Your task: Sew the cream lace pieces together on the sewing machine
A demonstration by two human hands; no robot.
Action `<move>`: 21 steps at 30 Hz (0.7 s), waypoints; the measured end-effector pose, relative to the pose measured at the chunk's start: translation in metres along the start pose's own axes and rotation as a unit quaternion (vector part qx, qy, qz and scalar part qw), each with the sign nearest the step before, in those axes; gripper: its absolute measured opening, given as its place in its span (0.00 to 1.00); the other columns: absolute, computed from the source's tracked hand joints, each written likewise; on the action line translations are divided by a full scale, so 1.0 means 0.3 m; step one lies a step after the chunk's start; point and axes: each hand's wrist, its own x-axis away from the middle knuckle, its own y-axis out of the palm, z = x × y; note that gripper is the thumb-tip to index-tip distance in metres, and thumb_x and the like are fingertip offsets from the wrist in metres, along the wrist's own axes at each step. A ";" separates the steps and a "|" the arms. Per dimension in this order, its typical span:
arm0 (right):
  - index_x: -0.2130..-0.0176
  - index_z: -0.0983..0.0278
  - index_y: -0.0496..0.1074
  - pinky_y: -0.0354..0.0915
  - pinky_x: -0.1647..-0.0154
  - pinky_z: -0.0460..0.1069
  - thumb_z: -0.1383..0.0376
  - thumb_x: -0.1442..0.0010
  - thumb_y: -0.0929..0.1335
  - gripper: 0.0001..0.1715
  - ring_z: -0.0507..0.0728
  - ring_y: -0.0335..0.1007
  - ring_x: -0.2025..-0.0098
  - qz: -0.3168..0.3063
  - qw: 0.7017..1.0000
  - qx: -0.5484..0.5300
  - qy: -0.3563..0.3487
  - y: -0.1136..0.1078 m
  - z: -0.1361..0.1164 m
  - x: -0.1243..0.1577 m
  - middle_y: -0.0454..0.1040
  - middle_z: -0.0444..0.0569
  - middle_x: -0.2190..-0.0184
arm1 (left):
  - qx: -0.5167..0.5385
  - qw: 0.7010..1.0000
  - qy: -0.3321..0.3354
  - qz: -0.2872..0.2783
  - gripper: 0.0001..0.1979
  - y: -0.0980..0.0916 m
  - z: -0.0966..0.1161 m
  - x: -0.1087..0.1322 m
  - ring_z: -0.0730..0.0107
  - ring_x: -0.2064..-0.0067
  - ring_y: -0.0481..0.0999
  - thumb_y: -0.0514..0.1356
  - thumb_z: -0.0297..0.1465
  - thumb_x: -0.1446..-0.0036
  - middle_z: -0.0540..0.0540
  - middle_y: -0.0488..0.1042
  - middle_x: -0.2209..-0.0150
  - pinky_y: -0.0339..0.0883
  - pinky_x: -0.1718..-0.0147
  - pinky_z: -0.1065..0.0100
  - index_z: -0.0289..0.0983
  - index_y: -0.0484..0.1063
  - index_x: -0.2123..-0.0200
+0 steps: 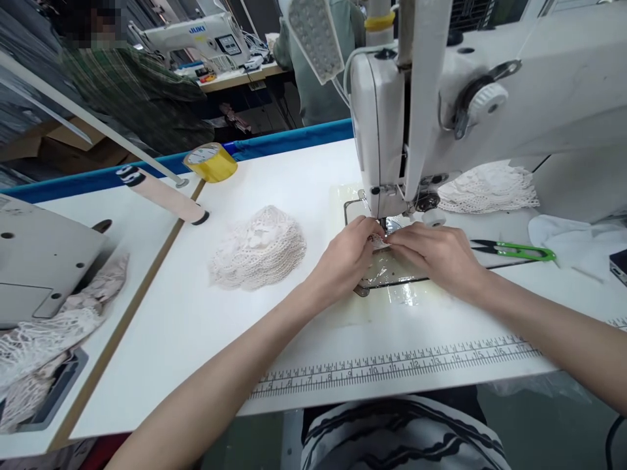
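Note:
A small piece of white lace lies under the presser foot of the white sewing machine. My left hand has its fingers closed on the lace's left side, close to the needle. From the right, my right hand pinches the same lace, its fingertips nearly meeting the left ones. Most of the lace is hidden by my fingers. One pile of lace pieces rests on the table to the left. Another lace pile lies behind the needle area, below the machine arm.
Green-handled thread snips lie right of my right hand. A yellow tape roll and a pinkish cylinder are at the back left. A printed ruler runs along the front edge. Two people work beyond the blue-edged table.

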 end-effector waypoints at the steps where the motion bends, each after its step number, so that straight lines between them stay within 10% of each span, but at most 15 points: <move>1: 0.61 0.62 0.76 0.58 0.73 0.46 0.66 0.34 0.62 0.13 0.51 0.72 0.68 0.006 1.000 -0.001 0.008 0.001 0.004 0.002 0.78 0.44 0.66 | 0.007 1.000 -0.005 0.001 0.13 0.001 -0.004 -0.002 0.70 0.62 0.70 0.43 0.20 0.42 0.47 0.70 0.62 0.66 0.63 0.68 0.36 0.66 0.63; 13: 0.63 0.57 0.78 0.53 0.78 0.46 0.57 0.34 0.62 0.16 0.49 0.65 0.79 0.058 0.996 0.037 0.049 0.020 0.016 0.006 0.77 0.41 0.73 | 0.028 0.999 0.035 -0.028 0.09 0.005 -0.053 -0.026 0.69 0.62 0.73 0.55 0.23 0.45 0.46 0.71 0.61 0.68 0.63 0.68 0.35 0.75 0.64; 21: 0.62 0.62 0.76 0.60 0.69 0.47 0.64 0.35 0.63 0.11 0.52 0.71 0.66 0.005 0.999 0.037 -0.039 -0.010 -0.006 0.010 0.78 0.43 0.64 | -0.074 0.990 0.117 0.013 0.11 0.025 -0.058 0.046 0.68 0.61 0.71 0.54 0.27 0.38 0.43 0.70 0.61 0.68 0.65 0.67 0.36 0.76 0.60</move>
